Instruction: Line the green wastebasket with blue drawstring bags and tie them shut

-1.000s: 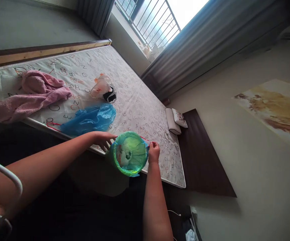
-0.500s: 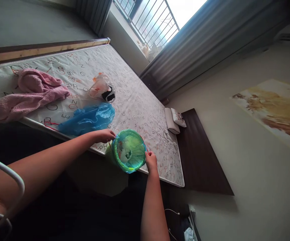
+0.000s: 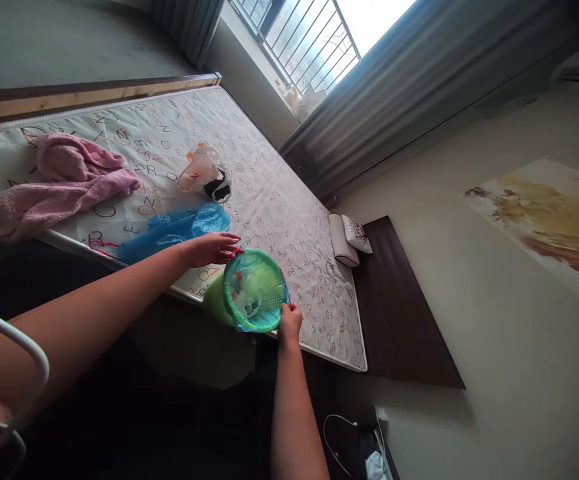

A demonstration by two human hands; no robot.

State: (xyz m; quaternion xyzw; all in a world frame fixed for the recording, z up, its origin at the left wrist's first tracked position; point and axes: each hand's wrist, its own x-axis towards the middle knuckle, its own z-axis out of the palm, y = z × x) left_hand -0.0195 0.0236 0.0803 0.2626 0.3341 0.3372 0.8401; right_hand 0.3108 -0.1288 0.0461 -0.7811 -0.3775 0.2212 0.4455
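Note:
A green plastic wastebasket (image 3: 214,303), tilted with its mouth toward me, has a thin blue bin liner (image 3: 257,327) folded over its rim. Some pale, crumpled contents show inside, too blurred to name. My right hand (image 3: 289,321) is closed on the liner at the rim's near right side, where a red drawstring runs up from it. My left hand (image 3: 214,249) is at the rim's upper left with its fingers stretched out, the fingertips by a red loop of drawstring. Behind that hand a blue plastic bag (image 3: 179,227) with red ties lies on the mattress.
The lettered mattress (image 3: 269,200) also bears a pink fluffy cloth (image 3: 79,173) and a clear plastic bag (image 3: 202,172) with something black in it. Pillows (image 3: 343,240) rest by the dark headboard (image 3: 399,313). A white curved tube (image 3: 14,333) is close at lower left.
My left hand has moved up and its fingers have opened out from a pinch at the rim. The wastebasket and my right hand have shifted slightly left and tilted.

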